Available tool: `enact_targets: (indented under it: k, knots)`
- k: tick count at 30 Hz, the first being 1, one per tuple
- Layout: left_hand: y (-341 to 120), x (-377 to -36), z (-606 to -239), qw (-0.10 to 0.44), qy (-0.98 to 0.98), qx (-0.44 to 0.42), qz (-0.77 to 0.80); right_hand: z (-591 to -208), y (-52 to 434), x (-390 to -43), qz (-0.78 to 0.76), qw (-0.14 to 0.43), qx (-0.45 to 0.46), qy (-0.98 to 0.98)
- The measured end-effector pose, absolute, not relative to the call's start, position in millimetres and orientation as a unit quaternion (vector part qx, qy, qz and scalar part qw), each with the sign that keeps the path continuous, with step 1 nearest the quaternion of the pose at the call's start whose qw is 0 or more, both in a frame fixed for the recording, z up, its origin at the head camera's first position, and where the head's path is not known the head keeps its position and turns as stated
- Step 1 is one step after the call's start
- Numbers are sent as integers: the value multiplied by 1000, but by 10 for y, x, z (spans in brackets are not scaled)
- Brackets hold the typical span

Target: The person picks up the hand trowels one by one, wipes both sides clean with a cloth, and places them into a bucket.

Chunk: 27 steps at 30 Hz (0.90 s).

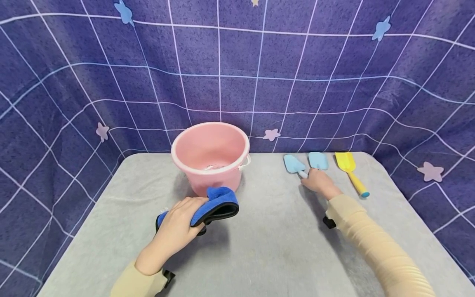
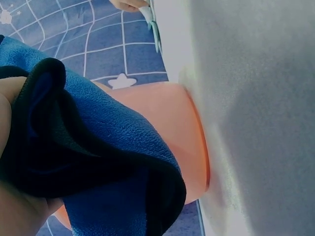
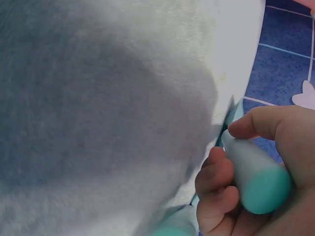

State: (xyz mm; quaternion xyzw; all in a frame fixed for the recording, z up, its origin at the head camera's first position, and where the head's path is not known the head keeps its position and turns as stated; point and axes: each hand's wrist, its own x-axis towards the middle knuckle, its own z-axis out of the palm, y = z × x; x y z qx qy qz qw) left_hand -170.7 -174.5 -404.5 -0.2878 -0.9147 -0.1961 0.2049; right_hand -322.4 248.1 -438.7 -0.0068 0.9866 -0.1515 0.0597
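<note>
My left hand (image 1: 182,218) grips a folded blue cloth (image 1: 219,204) with black edging, in front of the pink bucket (image 1: 198,175). The left wrist view shows the cloth (image 2: 113,123) bunched in the fingers, overlapping the bucket (image 2: 172,128). Over at the right, my right hand (image 1: 318,180) holds the pale handle of a light-blue toy shovel (image 1: 293,163). Close up, thumb and fingers wrap that handle (image 3: 251,167), its teal end towards the wrist. A second light-blue shovel (image 1: 318,160) lies beside it, its handle hidden under the hand in the head view.
A yellow toy shovel (image 1: 345,162) with a teal-tipped handle lies right of my right hand. Grey cloth covers the table (image 1: 259,247). Behind it hangs a purple-blue checked curtain (image 1: 237,95) with star shapes. The bucket's white handle (image 1: 245,162) hangs at its right side.
</note>
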Motion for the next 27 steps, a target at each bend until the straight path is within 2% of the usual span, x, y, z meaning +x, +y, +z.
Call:
enact_targets:
  k: [17, 27]
  knots:
    - [-1760, -1678, -3983, 203, -916, -285, -195, -3999, 2588, -3028, -143, 81, -33, 986]
    - [-1776, -1661, -3957, 201, -920, -280, -188, -3689, 2589, -2907, -147, 35, -88, 985]
